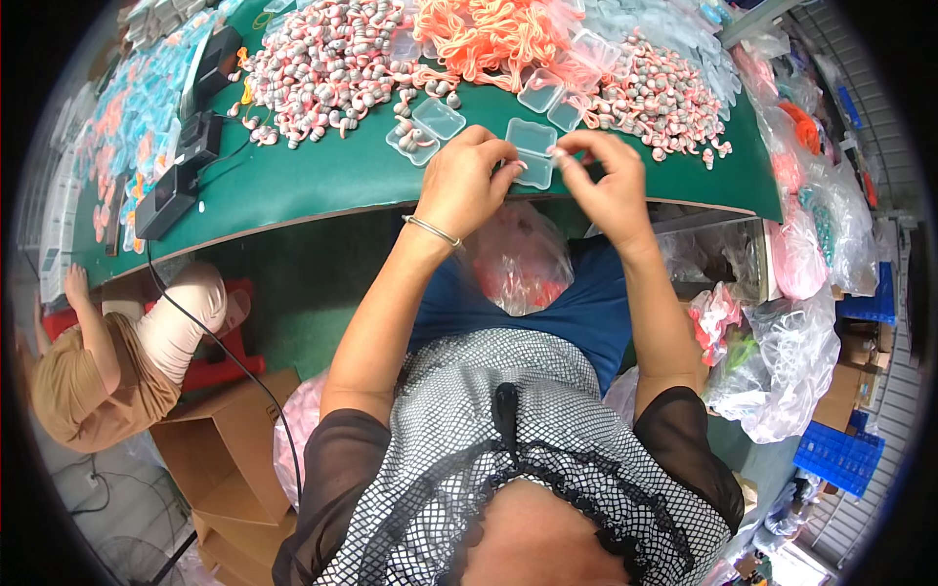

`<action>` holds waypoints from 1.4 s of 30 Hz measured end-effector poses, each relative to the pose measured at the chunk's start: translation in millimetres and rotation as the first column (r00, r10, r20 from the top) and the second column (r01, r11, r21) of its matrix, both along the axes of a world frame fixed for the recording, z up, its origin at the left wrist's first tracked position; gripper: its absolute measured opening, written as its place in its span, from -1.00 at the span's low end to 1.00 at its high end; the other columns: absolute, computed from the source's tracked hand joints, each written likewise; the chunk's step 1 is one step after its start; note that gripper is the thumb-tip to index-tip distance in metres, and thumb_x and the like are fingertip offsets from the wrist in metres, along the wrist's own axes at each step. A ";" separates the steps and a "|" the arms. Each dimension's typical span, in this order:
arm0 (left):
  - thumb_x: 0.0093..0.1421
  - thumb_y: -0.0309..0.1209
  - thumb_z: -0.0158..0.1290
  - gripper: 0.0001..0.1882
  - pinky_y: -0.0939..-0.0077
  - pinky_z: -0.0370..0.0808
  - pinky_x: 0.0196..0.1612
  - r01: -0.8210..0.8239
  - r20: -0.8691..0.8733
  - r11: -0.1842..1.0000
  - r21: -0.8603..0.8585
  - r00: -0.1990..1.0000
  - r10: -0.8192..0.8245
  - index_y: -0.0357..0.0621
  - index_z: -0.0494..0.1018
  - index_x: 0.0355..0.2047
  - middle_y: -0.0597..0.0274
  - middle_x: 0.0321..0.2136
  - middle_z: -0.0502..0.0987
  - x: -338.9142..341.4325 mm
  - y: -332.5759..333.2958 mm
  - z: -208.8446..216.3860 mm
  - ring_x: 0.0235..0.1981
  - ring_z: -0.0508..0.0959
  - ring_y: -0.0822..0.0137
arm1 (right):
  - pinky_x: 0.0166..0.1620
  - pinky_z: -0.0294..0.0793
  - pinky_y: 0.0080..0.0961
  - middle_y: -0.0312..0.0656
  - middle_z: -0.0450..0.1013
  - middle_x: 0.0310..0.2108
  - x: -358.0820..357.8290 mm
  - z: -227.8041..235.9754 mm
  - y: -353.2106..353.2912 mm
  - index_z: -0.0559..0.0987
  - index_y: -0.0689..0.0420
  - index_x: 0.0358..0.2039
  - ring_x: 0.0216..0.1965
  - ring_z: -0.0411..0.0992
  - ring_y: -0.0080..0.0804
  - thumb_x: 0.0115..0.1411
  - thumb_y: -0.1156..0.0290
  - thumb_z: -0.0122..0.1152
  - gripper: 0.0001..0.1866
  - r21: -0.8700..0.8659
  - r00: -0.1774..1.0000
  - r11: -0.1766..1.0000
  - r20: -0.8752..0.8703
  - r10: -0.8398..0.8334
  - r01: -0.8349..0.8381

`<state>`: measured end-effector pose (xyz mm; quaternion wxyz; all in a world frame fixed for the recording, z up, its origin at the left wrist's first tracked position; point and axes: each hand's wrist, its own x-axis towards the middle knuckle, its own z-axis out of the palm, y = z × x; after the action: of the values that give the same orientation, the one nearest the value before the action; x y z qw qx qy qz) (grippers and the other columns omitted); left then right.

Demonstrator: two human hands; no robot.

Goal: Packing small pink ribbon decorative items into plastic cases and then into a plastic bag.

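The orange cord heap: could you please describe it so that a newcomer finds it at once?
On the green table, look beyond the left hand and right hand to the far side. There, the orange cord heap lies between two heaps of grey-and-pink pieces. Its long strands set it apart from those small, rounded pieces.

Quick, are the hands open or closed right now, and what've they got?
Left hand: fingers curled at the open clear box; can't tell what it holds.
Right hand: fingers bent beside it; grip can't be told.
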<state>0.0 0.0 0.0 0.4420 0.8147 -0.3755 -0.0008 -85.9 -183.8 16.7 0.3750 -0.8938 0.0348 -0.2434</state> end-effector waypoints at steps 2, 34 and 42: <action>0.12 -0.38 0.22 -0.84 0.22 0.52 -0.24 -0.019 0.071 1.000 0.005 0.997 0.018 -0.20 0.61 -0.35 0.11 -0.38 0.54 -4.9 -1.5 0.9 -0.32 0.58 0.05 | -0.07 0.20 -0.34 -0.42 0.54 -0.42 -4.8 -5.8 8.2 0.62 -0.02 -0.38 -0.30 0.46 -0.40 0.05 0.39 0.32 -0.91 -0.218 0.998 0.975 0.017 0.056 -0.051; -0.02 -0.35 0.32 -0.57 0.21 0.51 -0.20 0.053 0.057 0.992 0.117 0.997 -0.060 -0.12 0.50 -0.11 0.13 -0.29 0.51 2.8 1.9 -1.6 -0.22 0.58 0.06 | -0.24 0.49 -0.31 -0.19 0.54 -0.40 12.7 -0.1 -72.1 0.67 0.07 -0.37 -0.37 0.52 -0.22 0.02 0.49 0.28 -0.87 -0.490 0.901 0.758 0.279 -0.331 0.430; -0.04 -0.34 0.35 -0.53 0.26 0.52 -0.23 0.040 0.069 0.991 0.132 0.996 -0.049 -0.10 0.50 -0.09 0.16 -0.29 0.52 2.4 2.3 -2.8 -0.25 0.60 0.11 | -0.23 0.49 -0.53 -0.17 0.52 -0.38 6.6 3.5 -22.9 0.64 0.19 -0.31 -0.32 0.53 -0.39 0.07 0.67 0.25 -0.83 -0.015 0.966 0.998 0.252 0.062 -0.060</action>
<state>2.4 2.3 -2.8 0.3740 0.8326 -0.4085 -0.0057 -79.3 -206.7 20.2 0.3803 -0.8577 -0.0415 -0.3434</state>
